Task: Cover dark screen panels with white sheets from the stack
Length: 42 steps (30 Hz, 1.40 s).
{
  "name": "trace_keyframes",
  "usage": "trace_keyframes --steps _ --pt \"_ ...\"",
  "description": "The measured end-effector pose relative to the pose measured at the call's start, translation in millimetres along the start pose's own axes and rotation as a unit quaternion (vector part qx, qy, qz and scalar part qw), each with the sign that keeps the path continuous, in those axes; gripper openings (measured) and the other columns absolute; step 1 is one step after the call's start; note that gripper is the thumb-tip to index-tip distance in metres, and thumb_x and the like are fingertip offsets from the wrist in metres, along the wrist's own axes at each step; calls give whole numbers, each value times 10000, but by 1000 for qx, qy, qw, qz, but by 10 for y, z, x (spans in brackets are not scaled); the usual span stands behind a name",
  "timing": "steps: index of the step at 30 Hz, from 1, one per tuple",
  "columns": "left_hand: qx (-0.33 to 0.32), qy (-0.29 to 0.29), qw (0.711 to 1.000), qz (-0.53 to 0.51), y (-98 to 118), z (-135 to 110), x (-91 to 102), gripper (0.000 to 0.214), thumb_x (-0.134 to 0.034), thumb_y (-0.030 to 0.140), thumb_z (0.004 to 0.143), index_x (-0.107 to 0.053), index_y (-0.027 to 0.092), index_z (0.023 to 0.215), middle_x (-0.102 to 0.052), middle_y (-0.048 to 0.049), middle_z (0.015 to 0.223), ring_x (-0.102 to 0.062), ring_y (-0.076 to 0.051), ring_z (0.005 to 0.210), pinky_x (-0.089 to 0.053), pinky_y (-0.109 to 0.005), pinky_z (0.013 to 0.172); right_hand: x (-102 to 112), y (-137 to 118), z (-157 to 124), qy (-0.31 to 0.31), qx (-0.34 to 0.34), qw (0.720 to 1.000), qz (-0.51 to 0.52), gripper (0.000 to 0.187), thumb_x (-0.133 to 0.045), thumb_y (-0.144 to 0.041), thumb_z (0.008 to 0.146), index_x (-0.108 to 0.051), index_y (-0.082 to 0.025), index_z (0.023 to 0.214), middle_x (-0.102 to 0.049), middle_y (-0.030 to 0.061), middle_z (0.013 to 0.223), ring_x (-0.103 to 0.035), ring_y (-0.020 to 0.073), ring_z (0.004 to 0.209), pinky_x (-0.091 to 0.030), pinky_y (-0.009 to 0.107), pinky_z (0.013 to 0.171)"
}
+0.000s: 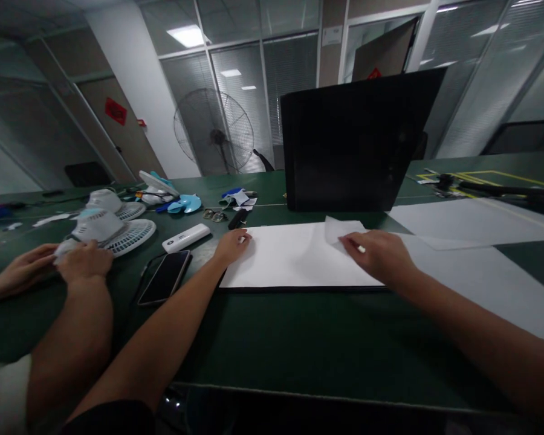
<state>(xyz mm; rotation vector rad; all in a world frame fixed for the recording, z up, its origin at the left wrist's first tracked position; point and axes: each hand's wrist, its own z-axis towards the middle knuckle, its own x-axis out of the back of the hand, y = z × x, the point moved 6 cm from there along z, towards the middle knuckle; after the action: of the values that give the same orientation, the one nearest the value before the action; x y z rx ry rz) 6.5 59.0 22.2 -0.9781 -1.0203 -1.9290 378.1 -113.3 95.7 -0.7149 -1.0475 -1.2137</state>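
A white sheet of paper (pixel 294 257) lies flat on a dark board on the green table (pixel 272 338). My left hand (pixel 231 244) rests on the sheet's far left corner, its fingers curled and pressing down. My right hand (pixel 378 252) pinches a folded-over flap (pixel 342 228) of the paper at the sheet's far right side. An upright black panel (pixel 353 142) stands just behind the sheet.
A co-worker's hands (pixel 68 261) at the left hold a white fan part (pixel 111 229). A dark phone (pixel 165 277), a white bar-shaped device (pixel 185 237), blue fan blades (pixel 185 204) and small parts lie nearby. More white sheets (pixel 471 220) lie to the right. A floor fan (pixel 214 132) stands behind.
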Motion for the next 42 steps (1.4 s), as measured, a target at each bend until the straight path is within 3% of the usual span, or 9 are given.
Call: trace_keyframes --steps 5,9,12,15,19,26,30,35,42 --pt "12 -8 1000 6 -24 -27 -36 270 -560 301 943 -806 252 1044 -777 -28 1224 -726 -244 1033 -528 -323 998 -224 -708 -205 -140 183 961 155 544 -358 -573 1070 -695 -253 1352 -729 86 1221 -684 273 1053 -531 447 916" --pt "9 -7 1000 9 -1 -41 -13 283 -551 313 946 -808 257 1053 -783 -29 1201 -728 -240 962 -536 -330 948 -267 -779 -276 -200 246 922 221 672 -406 -675 1031 -433 -327 1606 -355 39 1666 -543 292 1369 -500 482 1091" --pt "8 -10 1000 11 12 -42 -6 290 -547 311 943 -809 254 1054 -787 -30 1187 -726 -243 970 -536 -332 938 -222 -622 -193 -133 191 954 189 658 -400 -635 1038 -437 -306 1606 -282 51 1697 -502 304 1411 -498 489 1105" --pt "19 -15 1000 17 8 -39 -7 291 -551 310 941 -806 254 1068 -781 -23 1210 -725 -240 988 -534 -321 939 -186 -326 -88 -52 45 995 68 609 -334 -570 1048 -654 -193 1403 -645 162 1373 -647 335 1184 -559 525 959" --pt "21 -9 999 25 23 -29 6 283 -558 303 935 -814 253 1045 -784 -24 1198 -725 -245 967 -538 -327 924 -294 -7 -42 -105 -83 990 -35 692 -272 -643 1022 -748 -166 1177 -727 186 894 -685 309 745 -561 463 637" --pt "47 -12 998 29 21 10 51 332 -536 373 977 -821 223 1060 -811 -60 991 -739 -256 881 -530 -321 822 -445 -227 -58 -165 -14 981 102 788 -287 -755 1002 -615 -210 1467 -705 168 1253 -686 357 1088 -561 549 894" --pt "48 -12 998 28 19 17 65 394 -515 463 1004 -813 211 1052 -804 -70 1001 -737 -265 932 -528 -320 834 -401 -529 -143 -214 61 941 256 824 -349 -779 991 -416 -259 1626 -434 89 1614 -490 338 1423 -428 552 1164" --pt "41 4 999 12 -32 47 -7 524 -607 629 941 -754 185 1178 -754 -102 1218 -706 -278 1084 -519 -349 987 -313 -678 -216 -256 131 893 347 806 -416 -732 1004 -312 -291 1670 -280 37 1695 -340 299 1533 -305 524 1269" --pt "39 20 999 6 -162 107 -116 728 -815 485 807 -610 141 1415 -689 -143 1323 -654 -309 1215 -485 -411 1104 -446 -347 -27 -143 58 948 279 767 -381 -726 1006 -465 -243 1597 -422 82 1624 -433 333 1468 -345 563 1234"
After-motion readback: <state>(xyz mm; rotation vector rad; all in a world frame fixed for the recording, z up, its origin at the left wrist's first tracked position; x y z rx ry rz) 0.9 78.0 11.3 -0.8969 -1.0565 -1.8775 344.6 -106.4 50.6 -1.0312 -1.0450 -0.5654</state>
